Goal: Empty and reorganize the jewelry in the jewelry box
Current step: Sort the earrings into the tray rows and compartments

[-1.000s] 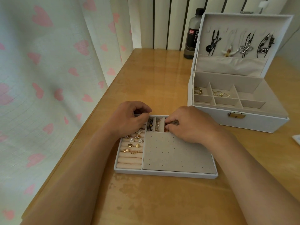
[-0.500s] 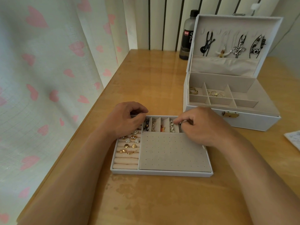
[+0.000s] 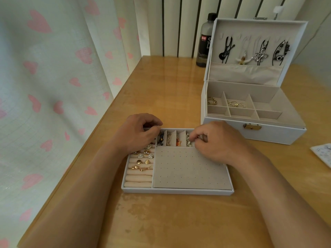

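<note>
Jewelry box [image 3: 277, 135] stands open, lid up, behind and to the right of the tray [image 3: 170, 191]. Right hand [image 3: 218, 142] pinches a small pale piece [image 3: 188, 140] in the tray's far-right slot. Left hand [image 3: 138, 135] curls over the tray's far-left corner; whether it grips anything cannot be told. Gold studs [image 3: 142, 161] sit on the tray's left rolls

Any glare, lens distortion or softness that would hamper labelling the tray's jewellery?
Head view: soft daylight through the heart-print curtain, no hard shadows; pale sheen on the glossy wooden table behind the white tray; wide-angle bowing tilts the open white jewellery box; small pieces in the tray look soft; fingers of the right hand hide what they touch.
</note>
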